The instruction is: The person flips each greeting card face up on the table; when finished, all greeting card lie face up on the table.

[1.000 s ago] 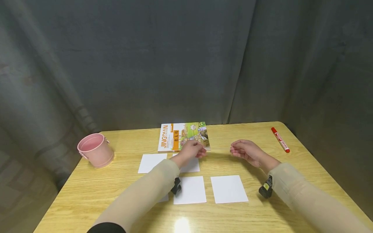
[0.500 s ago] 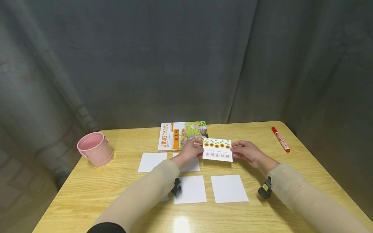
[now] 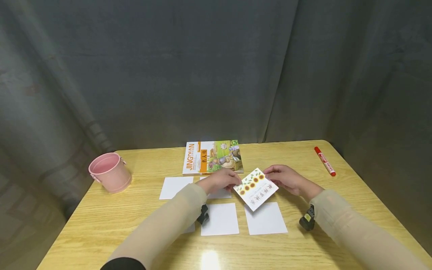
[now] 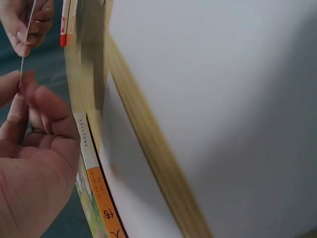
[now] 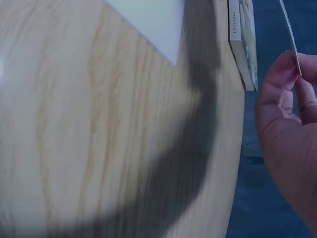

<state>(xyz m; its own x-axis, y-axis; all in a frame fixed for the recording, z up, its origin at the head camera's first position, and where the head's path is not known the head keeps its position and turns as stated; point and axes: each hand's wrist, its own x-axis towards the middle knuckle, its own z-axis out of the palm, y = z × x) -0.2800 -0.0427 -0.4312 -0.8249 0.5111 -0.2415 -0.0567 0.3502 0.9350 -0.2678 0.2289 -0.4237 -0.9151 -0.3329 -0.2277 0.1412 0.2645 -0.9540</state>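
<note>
A white card [image 3: 255, 189] printed with a row of sunflowers and Chinese characters is held above the table, turned diagonally. My left hand [image 3: 221, 180] pinches its left corner; in the left wrist view the card shows edge-on between thumb and fingers of that hand [image 4: 39, 153]. The upper right side of the card is pinched by my right hand [image 3: 287, 178], and the right wrist view shows its edge between that thumb and fingers [image 5: 292, 134]. Below the card lies a blank white square [image 3: 268, 225], partly covered by it.
Other white squares lie leftward: front middle [image 3: 222, 221], back left [image 3: 173, 187], and two partly hidden by my left arm. A book [image 3: 214, 155] lies at the back. A pink bucket [image 3: 113, 176] stands left; a red marker [image 3: 325, 161] lies right.
My hands were apart with no card visible between them; half a second ago the card appeared level between both hands. Now it is rotated diagonally and lower, nearer the front right square.
</note>
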